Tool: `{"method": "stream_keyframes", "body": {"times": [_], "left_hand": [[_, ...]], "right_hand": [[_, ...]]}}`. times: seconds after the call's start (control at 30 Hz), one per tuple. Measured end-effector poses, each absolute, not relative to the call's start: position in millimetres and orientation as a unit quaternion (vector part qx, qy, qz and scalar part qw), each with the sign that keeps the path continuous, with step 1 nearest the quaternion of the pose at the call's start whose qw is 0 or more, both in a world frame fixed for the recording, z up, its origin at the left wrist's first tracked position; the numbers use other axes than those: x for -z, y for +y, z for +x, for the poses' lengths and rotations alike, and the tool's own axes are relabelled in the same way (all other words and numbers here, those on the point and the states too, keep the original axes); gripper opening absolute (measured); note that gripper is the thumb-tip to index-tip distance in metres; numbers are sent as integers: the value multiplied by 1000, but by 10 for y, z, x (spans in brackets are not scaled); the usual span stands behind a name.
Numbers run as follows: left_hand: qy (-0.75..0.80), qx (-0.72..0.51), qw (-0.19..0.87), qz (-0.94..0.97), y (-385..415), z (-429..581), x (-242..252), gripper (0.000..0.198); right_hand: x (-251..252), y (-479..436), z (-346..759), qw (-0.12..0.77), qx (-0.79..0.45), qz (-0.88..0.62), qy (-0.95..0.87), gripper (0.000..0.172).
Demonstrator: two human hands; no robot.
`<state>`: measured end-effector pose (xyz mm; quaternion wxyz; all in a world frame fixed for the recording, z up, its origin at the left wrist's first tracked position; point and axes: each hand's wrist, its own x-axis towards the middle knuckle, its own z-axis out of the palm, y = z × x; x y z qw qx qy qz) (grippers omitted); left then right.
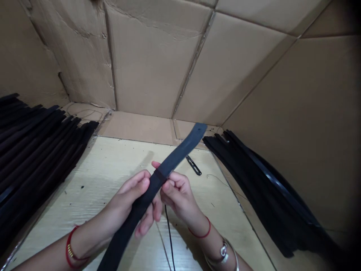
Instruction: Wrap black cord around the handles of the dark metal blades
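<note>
A long black strap [180,152] runs slantwise from the bottom edge up to a rounded far end with a small dark hole. My left hand [135,195] grips it from the left, thumb on top and fingers underneath. My right hand [177,192] pinches its right edge beside a narrow dark band [160,175] that crosses the strap. A thin black cord [169,237] and a paler thread hang below my hands. What my right fingertips hold besides the edge is hidden. On the table beyond lies a pair of small black thread snips [193,165].
Many black strips [34,150] lie piled at the left. Another bundle of black strips [254,180] lies along the right. Cardboard walls [155,56] rise behind and to the right of the pale table [107,162]. Loose threads and dark specks are scattered on it.
</note>
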<state>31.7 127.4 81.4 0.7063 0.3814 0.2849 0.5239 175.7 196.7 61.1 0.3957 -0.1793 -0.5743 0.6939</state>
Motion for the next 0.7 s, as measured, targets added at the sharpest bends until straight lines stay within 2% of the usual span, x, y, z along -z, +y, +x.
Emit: {"method": "stream_keyframes", "body": {"times": [0.1, 0.17, 0.27, 0.37, 0.57, 0.7], "left_hand": [[260, -496, 751, 350, 1305, 316, -798, 23], [285, -483, 740, 371, 1323, 319, -777, 29], [369, -472, 658, 457, 1321, 315, -758, 40], [438, -450, 599, 496, 1295, 289, -785, 34], [315, -430, 724, 438, 1300, 232, -867, 35], [219, -435, 765, 421, 1310, 243, -795, 35]], "right_hand": [[-632, 1975, 1784, 395, -714, -153, -558, 36], [-668, 1963, 1787, 412, -695, -169, -565, 32], [-711, 1931, 1770, 424, -675, -202, -569, 32], [-730, 1895, 1746, 413, -671, -221, -575, 35], [-767, 1844, 1752, 411, -694, -202, -555, 21], [-791, 1791, 1758, 410, -694, -199, -557, 24]]}}
